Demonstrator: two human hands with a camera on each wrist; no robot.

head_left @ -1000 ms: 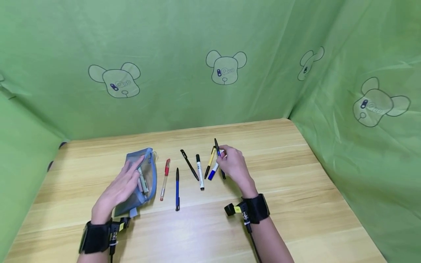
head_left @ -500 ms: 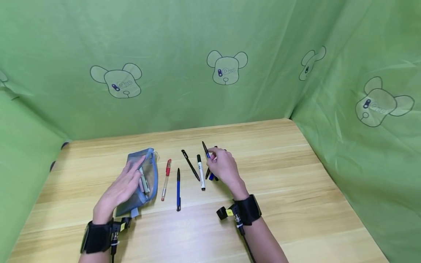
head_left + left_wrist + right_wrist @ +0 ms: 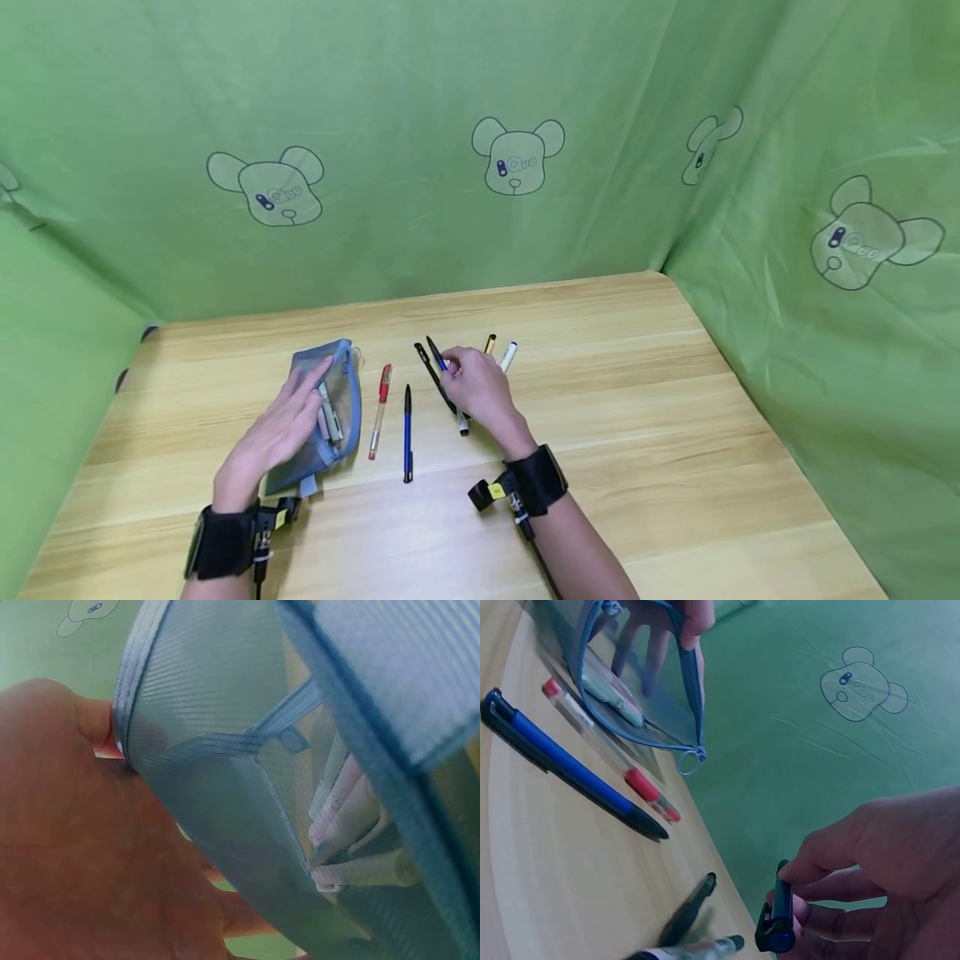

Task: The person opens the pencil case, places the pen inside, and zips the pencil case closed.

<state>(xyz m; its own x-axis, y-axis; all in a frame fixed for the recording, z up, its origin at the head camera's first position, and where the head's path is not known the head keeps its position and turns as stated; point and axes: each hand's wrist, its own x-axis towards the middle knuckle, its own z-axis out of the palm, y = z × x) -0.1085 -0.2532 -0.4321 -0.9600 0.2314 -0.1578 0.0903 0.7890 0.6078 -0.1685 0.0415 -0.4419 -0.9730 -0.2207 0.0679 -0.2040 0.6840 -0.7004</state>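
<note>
My left hand [image 3: 273, 425] holds the blue mesh pencil case [image 3: 354, 408] at the left by its rim, keeping its mouth spread. Several pale pens [image 3: 349, 802] lie inside, seen through the mesh in the left wrist view. Between the thumb and fingers of my right hand [image 3: 480, 387] is a blue ballpoint pen [image 3: 781, 919] with black ends, raised above the table. Beneath that hand are a black pen [image 3: 429, 367] and a white marker [image 3: 462, 425], both partly covered. A red gel pen [image 3: 379, 408] and another blue pen [image 3: 408, 433] lie between the hands.
Just beyond my right hand, the ends of a yellow pen [image 3: 491, 342] and a white marker [image 3: 509, 356] show on the wooden table [image 3: 660, 417]. Green cloth walls [image 3: 405, 242] printed with bear heads stand at the back and sides.
My right hand has moved left with the blue pen, from above the yellow pen to above the black pen. The left hand stays at the pencil case.
</note>
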